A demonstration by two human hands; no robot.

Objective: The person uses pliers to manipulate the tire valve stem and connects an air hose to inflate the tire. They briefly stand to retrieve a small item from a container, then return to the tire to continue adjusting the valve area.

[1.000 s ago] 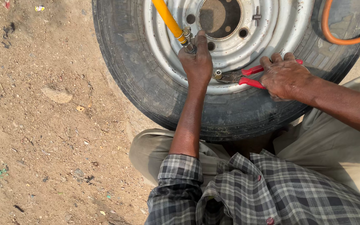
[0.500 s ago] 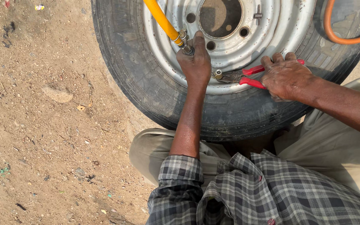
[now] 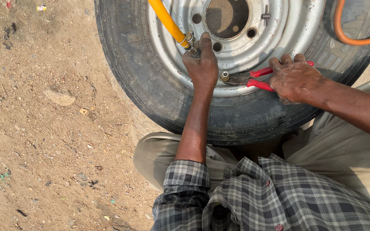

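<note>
Here | left hand gripping hose fitting | right hand closed on pliers

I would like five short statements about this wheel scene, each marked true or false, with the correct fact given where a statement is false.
1. The left hand holds the metal end of the yellow hose against the steel rim. True.
2. The right hand holds a hammer. False: it grips red-handled pliers.
3. The tyre lies on a dirt ground. True.
4. The orange hose is held by the left hand. False: no hand touches it; it curves over the tyre at the upper right.
5. The person wears a plain white shirt. False: it is a dark checked shirt.
</note>
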